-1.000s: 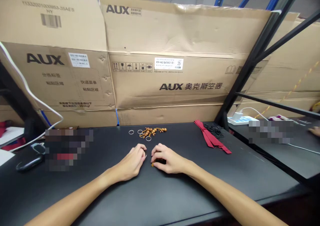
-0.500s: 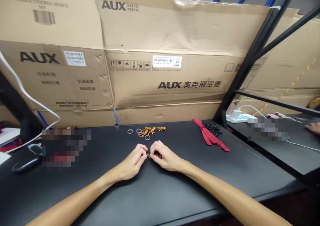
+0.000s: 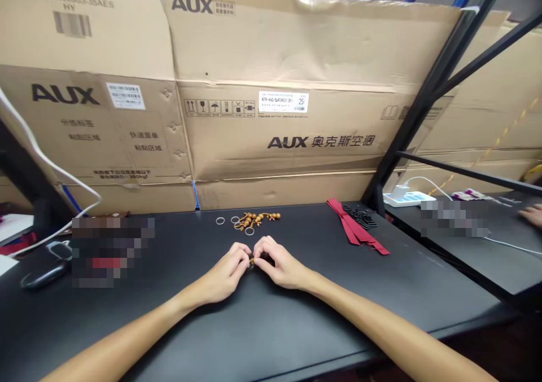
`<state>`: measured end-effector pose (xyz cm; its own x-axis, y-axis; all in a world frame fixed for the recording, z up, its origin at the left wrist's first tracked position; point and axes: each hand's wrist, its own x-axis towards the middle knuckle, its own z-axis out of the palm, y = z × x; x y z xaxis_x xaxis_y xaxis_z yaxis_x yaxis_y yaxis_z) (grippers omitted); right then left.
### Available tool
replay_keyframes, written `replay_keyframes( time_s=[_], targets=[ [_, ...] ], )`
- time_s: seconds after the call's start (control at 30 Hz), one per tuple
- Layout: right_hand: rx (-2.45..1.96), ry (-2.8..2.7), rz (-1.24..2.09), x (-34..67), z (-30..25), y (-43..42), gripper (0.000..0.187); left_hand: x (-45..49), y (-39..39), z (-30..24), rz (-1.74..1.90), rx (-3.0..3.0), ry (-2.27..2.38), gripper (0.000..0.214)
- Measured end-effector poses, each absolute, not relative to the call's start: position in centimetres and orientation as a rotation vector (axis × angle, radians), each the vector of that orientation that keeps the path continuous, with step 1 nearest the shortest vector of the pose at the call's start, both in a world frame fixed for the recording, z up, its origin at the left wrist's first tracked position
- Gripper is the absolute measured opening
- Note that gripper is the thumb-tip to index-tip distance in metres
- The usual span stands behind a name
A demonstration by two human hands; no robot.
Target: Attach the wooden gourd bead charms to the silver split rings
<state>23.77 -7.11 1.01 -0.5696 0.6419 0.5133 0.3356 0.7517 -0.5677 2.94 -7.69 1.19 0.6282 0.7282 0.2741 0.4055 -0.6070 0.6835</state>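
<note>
My left hand (image 3: 228, 272) is closed in a pinch at the middle of the black table. At its fingertips is a small metal split ring, mostly hidden by the fingers. Fingertip to fingertip with it, my right hand (image 3: 277, 263) is closed round a beaded cord charm; only a bit of its orange-yellow cord (image 3: 253, 262) shows between the hands. Just beyond them lie several brown beaded charms (image 3: 259, 219) on orange cords. Loose metal rings rest beside these, one ring (image 3: 220, 220) farther left and another ring (image 3: 249, 231) in front.
Red fabric strips (image 3: 358, 229) and a pile of small black pieces (image 3: 362, 217) lie to the right. Cardboard (image 3: 279, 162) walls the back. A black metal frame post (image 3: 406, 128) rises at right, past which are a white power strip (image 3: 409, 200) and another person's hand (image 3: 532, 215).
Both hands stay in nearly the same place, with fingertips slightly closer together. More of the orange cord shows between them, and the shiny ring edge is less visible.
</note>
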Motion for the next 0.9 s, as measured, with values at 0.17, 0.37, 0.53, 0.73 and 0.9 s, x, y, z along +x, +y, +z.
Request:
replay_keyframes(
  time_s=[0.17, 0.37, 0.53, 0.73, 0.9],
  targets=[
    [-0.752, -2.186, 0.551, 23.7, 1.2, -7.3, 0.011, 3.1, -7.8, 1.4, 0.724, 2.263, 0.888, 0.025],
    [-0.758, -2.196, 0.485, 23.6, 0.9, -7.2, 0.011, 3.0, -7.7, 1.5, 0.698, 2.256, 0.892, 0.026],
    [-0.785, -2.220, 0.468, 23.8, 0.5, -6.9, 0.011, 2.8, -7.6, 1.4, 0.689, 2.261, 0.863, 0.024],
    [-0.764, -2.273, 0.452, 24.3, 0.3, -6.3, 0.013, 2.7, -7.7, 1.6, 0.686, 2.272, 0.847, 0.026],
    [-0.768, -2.319, 0.419, 24.5, 0.1, -6.0, 0.014, 2.5, -7.8, 2.1, 0.650, 2.291, 0.841, 0.025]
  ],
)
